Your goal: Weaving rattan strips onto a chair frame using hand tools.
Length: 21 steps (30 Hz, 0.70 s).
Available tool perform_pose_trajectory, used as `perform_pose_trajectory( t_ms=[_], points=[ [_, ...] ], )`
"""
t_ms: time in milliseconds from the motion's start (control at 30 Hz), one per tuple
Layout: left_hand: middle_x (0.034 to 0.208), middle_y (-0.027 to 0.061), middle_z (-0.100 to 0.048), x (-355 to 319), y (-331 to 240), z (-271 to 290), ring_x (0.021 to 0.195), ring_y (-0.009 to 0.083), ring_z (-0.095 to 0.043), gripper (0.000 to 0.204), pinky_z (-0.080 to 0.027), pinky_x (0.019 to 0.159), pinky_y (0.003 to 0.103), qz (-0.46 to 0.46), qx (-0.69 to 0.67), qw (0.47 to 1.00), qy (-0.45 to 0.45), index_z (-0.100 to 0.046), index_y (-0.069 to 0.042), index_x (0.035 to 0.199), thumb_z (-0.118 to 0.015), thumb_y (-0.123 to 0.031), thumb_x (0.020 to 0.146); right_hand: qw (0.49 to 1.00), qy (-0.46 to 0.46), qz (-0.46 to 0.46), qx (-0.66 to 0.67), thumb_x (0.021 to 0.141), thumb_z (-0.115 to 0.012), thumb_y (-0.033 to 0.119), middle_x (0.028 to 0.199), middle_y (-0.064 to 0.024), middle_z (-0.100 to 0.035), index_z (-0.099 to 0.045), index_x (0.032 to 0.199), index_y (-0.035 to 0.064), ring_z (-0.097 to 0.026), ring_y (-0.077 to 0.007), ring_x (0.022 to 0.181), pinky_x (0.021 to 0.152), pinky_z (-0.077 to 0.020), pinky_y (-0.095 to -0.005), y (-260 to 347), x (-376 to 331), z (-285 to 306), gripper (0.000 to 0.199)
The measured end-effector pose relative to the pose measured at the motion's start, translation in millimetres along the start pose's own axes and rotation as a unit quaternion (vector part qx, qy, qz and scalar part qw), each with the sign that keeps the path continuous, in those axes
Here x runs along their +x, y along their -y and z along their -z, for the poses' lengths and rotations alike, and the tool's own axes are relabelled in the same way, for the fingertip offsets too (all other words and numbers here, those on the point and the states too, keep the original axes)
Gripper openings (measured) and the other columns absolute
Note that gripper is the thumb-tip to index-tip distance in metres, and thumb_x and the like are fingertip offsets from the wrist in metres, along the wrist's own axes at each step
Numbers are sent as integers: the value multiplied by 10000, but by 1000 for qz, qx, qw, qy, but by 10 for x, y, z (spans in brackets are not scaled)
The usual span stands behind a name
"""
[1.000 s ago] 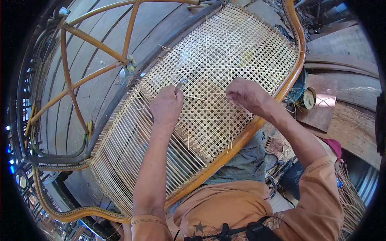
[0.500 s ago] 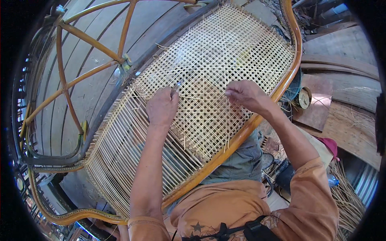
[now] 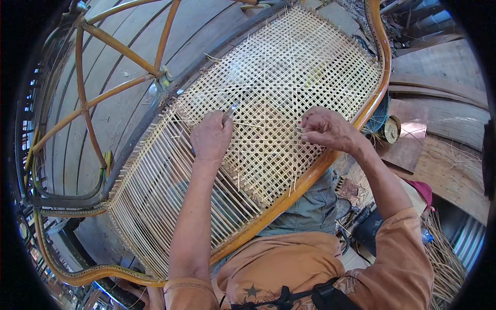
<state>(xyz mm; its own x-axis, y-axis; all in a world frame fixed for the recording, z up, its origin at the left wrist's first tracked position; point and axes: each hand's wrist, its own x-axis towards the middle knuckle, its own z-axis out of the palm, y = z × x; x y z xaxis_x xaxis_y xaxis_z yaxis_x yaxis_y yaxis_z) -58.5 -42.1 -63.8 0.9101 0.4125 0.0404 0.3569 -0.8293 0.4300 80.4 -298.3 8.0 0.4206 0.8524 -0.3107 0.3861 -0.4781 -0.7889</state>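
Observation:
A pale woven cane panel (image 3: 279, 88) stretches across a curved, glossy rattan frame (image 3: 305, 178) lying over my lap. My left hand (image 3: 211, 135) is closed around a slim tool with a shiny metal tip (image 3: 232, 109), at the border between the finished lattice and the bare parallel cane strands (image 3: 170, 191). A loose cane end (image 3: 249, 124) sticks out to the right of that hand. Over the right part of the lattice, my right hand (image 3: 328, 128) is closed, fingers curled and thumb against them; whatever they pinch is too small to make out.
Crossed rattan poles (image 3: 121, 49) of the furniture rise at the upper left above a plank floor (image 3: 57, 165). Right of the frame lie a round tin (image 3: 391, 129), wooden boards (image 3: 439, 108) and a bundle of cane strips (image 3: 445, 258).
My right hand has shifted slightly right and turned, its fingers curling more. My left hand stays nearly in place, with more of the tool's metal tip showing.

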Motion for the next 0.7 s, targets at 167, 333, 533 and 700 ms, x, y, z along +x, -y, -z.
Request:
perform_pose_trajectory(
  t_ms=[167,333,533,700],
  points=[
    [790,110,-598,-2,-29,-15,704,300,-604,171,-490,617,412,18,17,1000,-9,-570,-68,770,-560,-235,809,998,6,-23,-56,775,-587,120,887,-94,-574,-586,775,6,-565,-193,775,695,-463,-307,-132,9,-65,114],
    [816,126,-606,-13,-29,-32,729,315,-612,167,-496,648,427,89,31,995,-23,-586,-66,800,-548,-228,819,988,2,-48,-150,754,-577,119,816,-101,-541,-551,784,-3,-555,-233,741,673,-459,-338,-122,96,-107,128],
    [816,129,-612,-6,-27,-11,744,323,-616,181,-496,662,436,112,51,992,-14,-596,-75,812,-528,-241,828,993,-77,43,-77,801,-609,98,780,-96,-544,-545,808,8,-567,-249,729,652,-467,-346,-147,46,-118,110],
    [820,155,-621,-13,1,-34,761,352,-609,259,-464,676,473,108,26,994,-15,-597,-67,846,-532,-318,852,992,-126,7,17,842,-597,120,800,-87,-620,-568,924,45,-607,-270,702,641,-484,-347,66,271,-323,114]
  ],
)
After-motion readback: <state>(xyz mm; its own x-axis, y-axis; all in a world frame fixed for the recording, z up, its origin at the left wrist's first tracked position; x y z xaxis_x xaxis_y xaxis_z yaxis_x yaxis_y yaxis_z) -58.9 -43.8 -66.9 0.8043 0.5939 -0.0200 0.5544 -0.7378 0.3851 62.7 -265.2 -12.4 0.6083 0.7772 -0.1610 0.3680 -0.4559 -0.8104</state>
